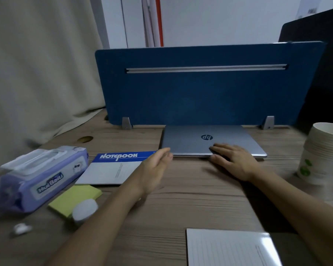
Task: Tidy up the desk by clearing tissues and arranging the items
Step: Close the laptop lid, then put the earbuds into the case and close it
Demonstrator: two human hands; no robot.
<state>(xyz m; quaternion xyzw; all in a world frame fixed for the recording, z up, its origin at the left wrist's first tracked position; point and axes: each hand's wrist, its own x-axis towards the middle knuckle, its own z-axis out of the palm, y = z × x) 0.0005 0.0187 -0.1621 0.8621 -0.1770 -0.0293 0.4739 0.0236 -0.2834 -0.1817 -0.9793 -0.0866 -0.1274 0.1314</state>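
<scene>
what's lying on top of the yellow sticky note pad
A small white rounded object sits on the near corner of the square yellow sticky note pad; blur hides what it is. The corner beneath is covered.

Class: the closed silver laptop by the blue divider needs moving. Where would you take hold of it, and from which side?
Probably grip the laptop by its left and right edges, from the near side. It lies flat and closed, its back against the divider, so only those edges are open.
</scene>
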